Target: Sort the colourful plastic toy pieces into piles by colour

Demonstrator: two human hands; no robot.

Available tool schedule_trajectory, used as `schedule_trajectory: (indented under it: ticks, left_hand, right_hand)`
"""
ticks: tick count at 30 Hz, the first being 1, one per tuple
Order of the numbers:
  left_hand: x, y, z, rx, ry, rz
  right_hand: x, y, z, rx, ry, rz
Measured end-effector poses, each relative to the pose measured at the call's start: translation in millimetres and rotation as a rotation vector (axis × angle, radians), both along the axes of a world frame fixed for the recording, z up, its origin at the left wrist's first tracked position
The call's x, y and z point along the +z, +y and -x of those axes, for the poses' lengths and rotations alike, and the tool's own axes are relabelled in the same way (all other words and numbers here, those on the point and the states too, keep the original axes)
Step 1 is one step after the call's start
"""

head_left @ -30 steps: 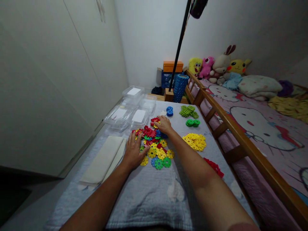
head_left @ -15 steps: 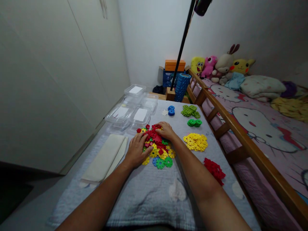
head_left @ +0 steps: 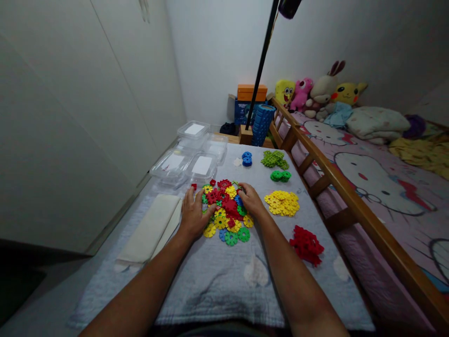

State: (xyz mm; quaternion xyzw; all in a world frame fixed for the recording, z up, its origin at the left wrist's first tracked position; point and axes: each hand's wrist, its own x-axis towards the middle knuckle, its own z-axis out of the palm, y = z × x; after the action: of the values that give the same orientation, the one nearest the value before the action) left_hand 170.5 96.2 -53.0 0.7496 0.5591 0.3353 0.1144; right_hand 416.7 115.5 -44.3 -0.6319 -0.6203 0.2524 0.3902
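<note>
A mixed heap of red, yellow, green and blue flower-shaped plastic discs (head_left: 226,210) lies on the grey quilted mat (head_left: 217,285). My left hand (head_left: 192,215) rests on the heap's left side, fingers spread flat. On the heap's right side my right hand (head_left: 250,200) lies with its fingers curled onto the pieces. Sorted piles sit to the right: yellow discs (head_left: 282,202), red discs (head_left: 306,244), dark green discs (head_left: 280,176), light green discs (head_left: 274,159) and blue discs (head_left: 247,158).
Several clear plastic boxes with lids (head_left: 191,159) stand at the mat's far left. A folded cream cloth (head_left: 150,231) lies left of the heap. A wooden bed rail (head_left: 336,182) runs along the right, with plush toys (head_left: 315,91) beyond. A black pole (head_left: 259,70) rises behind.
My right hand has drawn back from the heap's far edge to its right side. The heap has been gathered closer and tighter between both hands.
</note>
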Motion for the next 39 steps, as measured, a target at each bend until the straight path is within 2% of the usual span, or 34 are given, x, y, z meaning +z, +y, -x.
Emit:
schedule_trajectory:
  ticks: [3,6,8,14,19,22,25,29,32,35,39]
  left_hand:
    - [-0.8,4,-1,0.022,0.007,0.039]
    - [1.6,5,-1,0.004,0.055,0.104]
    - [4.1,5,-1,-0.024,0.075,0.124]
    - [9.2,3,2,-0.164,-0.031,0.097]
    - [10.2,3,4,-0.21,-0.13,0.082]
    - [9.7,3,5,-0.191,-0.174,0.063]
    - [8.9,3,6,-0.15,-0.195,0.035]
    - [8.2,3,8,-0.102,-0.226,0.035]
    - [8.1,3,9,-0.076,-0.283,0.064]
    - [8.2,4,9,-0.066,-0.346,0.083]
    - [8.2,5,8,-0.057,-0.361,0.095]
  right_hand:
    - [-3.9,-4,2,0.017,0.106,-0.002]
    - [-5.9,-6,3,0.002,0.292,0.012]
    - [-5.3,-8,3,-0.026,0.335,0.001]
    - [1.7,-13,7,-0.028,0.085,-0.058]
    - [3.7,-15,12,-0.016,-0.078,-0.093]
    - [2.5,-16,12,0.007,-0.059,-0.108]
    - [0.4,-17,9,0.008,0.046,-0.155]
    - [-1.5,-16,0,-0.076,0.162,-0.168]
    - [1.0,-17,-7,-0.102,0.175,-0.137]
    - [7.5,-20,-9,-0.001,0.121,-0.125]
    - [18.3,-27,3,0.143,-0.038,-0.12]
